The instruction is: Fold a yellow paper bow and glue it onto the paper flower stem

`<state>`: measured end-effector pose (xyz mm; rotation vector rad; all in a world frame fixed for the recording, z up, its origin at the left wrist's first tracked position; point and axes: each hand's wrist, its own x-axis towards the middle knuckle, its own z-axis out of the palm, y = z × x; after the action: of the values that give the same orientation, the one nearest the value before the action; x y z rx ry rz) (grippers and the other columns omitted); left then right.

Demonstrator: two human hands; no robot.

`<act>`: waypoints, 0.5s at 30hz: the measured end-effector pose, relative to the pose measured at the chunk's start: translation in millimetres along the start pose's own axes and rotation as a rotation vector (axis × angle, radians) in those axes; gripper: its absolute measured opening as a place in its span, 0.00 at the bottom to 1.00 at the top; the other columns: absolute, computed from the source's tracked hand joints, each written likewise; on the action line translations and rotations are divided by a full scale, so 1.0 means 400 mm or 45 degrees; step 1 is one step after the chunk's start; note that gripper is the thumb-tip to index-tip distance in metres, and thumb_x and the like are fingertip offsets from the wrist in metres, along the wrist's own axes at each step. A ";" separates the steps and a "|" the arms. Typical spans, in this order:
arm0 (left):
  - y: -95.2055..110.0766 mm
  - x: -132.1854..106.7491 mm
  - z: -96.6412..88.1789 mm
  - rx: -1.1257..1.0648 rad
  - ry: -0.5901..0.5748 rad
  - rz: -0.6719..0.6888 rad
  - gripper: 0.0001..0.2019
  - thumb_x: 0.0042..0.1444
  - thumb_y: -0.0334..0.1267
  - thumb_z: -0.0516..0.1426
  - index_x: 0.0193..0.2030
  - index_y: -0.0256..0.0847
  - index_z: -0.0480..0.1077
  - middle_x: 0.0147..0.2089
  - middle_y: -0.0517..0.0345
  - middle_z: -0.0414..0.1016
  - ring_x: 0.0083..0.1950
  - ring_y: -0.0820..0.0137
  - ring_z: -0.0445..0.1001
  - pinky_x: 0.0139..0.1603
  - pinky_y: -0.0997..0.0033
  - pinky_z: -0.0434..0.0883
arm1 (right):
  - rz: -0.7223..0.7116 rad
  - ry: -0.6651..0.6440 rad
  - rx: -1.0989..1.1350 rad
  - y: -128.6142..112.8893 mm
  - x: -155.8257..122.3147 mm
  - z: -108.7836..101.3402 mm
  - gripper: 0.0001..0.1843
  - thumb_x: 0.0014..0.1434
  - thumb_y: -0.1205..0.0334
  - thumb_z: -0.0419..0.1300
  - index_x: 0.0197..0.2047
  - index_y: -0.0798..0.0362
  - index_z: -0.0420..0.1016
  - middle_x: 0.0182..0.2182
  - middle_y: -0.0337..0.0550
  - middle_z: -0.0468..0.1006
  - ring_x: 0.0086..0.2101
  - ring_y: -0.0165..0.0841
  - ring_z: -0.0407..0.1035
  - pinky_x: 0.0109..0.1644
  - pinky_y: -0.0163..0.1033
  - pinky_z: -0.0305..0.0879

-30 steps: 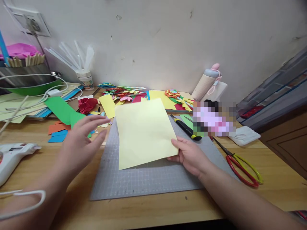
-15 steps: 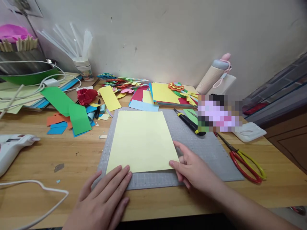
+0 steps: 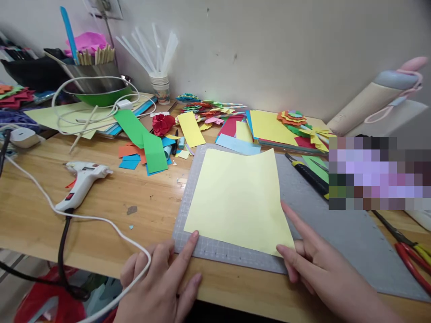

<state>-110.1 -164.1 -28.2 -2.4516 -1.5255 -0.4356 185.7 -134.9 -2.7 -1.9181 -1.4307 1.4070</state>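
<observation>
A pale yellow sheet of paper (image 3: pixel 239 197) lies on the grey cutting mat (image 3: pixel 323 242), its far right corner lifted a little. My right hand (image 3: pixel 319 255) pinches the sheet at its near right corner, thumb on top and fingers beneath. At the near left corner, the index fingertip of my left hand (image 3: pixel 161 273) presses on the edge. That hand is open, thumb apart and the other fingers bent. A white cable (image 3: pixel 111 220) runs in front of it. Beyond the sheet's right side lies a black and yellow utility knife (image 3: pixel 308 175).
A white glue gun (image 3: pixel 81 181) lies left of the mat. Green paper strips (image 3: pixel 153 152) and a red paper flower (image 3: pixel 163 124) are behind. Red and yellow handled scissors (image 3: pixel 409 255) lie right. A cup of clear sticks (image 3: pixel 160 87) and a tilted bottle (image 3: pixel 373 101) stand along the wall.
The view has swung left, bringing the whole glue gun into sight. My left hand went from flat fingers on the paper's edge to one pointing fingertip. The sheet's far right corner has risen.
</observation>
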 end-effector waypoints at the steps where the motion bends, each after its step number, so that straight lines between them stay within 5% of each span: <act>1: 0.002 0.000 -0.001 -0.011 -0.005 -0.014 0.29 0.56 0.42 0.55 0.66 0.45 0.59 0.39 0.53 0.68 0.36 0.64 0.65 0.39 0.63 0.60 | -0.001 0.001 -0.012 0.002 0.002 -0.003 0.49 0.59 0.45 0.54 0.71 0.47 0.26 0.17 0.35 0.71 0.18 0.34 0.64 0.19 0.35 0.57; 10: -0.002 0.005 -0.001 -0.046 -0.008 -0.014 0.27 0.57 0.46 0.55 0.63 0.46 0.63 0.41 0.54 0.73 0.37 0.65 0.65 0.41 0.63 0.59 | 0.103 -0.066 0.007 0.039 0.008 -0.049 0.56 0.52 0.37 0.57 0.71 0.48 0.27 0.17 0.36 0.70 0.16 0.35 0.63 0.22 0.41 0.67; 15: -0.019 -0.004 0.001 -0.054 -0.015 -0.009 0.26 0.56 0.47 0.55 0.63 0.49 0.63 0.40 0.57 0.74 0.37 0.67 0.67 0.39 0.65 0.59 | 0.083 0.149 0.092 -0.004 0.069 -0.058 0.51 0.49 0.38 0.60 0.70 0.38 0.39 0.28 0.44 0.75 0.15 0.34 0.61 0.14 0.39 0.61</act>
<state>-117.4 -162.2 -28.9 -2.4862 -1.5452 -0.4602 204.6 -104.4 -5.1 -1.9828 -1.2577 1.3319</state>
